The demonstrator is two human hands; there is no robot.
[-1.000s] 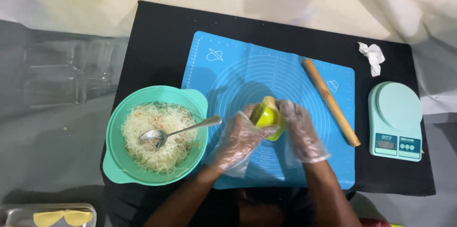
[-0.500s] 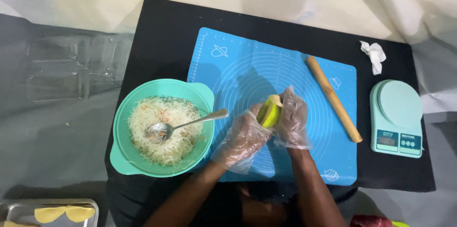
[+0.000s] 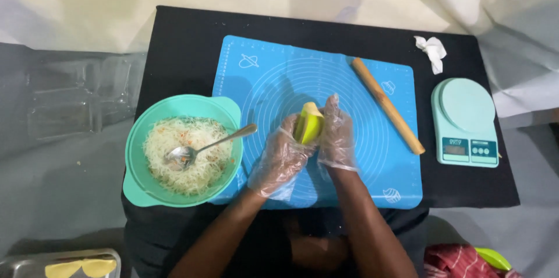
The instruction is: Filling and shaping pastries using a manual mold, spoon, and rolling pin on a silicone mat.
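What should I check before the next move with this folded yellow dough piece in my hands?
1. Yellow dough piece held between left hand and right hand: ok.
2. Gloves on both hands: ok.
3. Seam fully sealed: cannot tell.
4. Blue mat lying flat under the hands: ok.
5. Spoon resting in the green bowl of filling: ok.
6. Rolling pin lying apart from the hands: ok.

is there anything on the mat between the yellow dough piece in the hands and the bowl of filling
Nothing visible. Both hands hold the yellow dough piece over the blue mat; the mat toward the green bowl shows only the spoon handle jutting over the rim.
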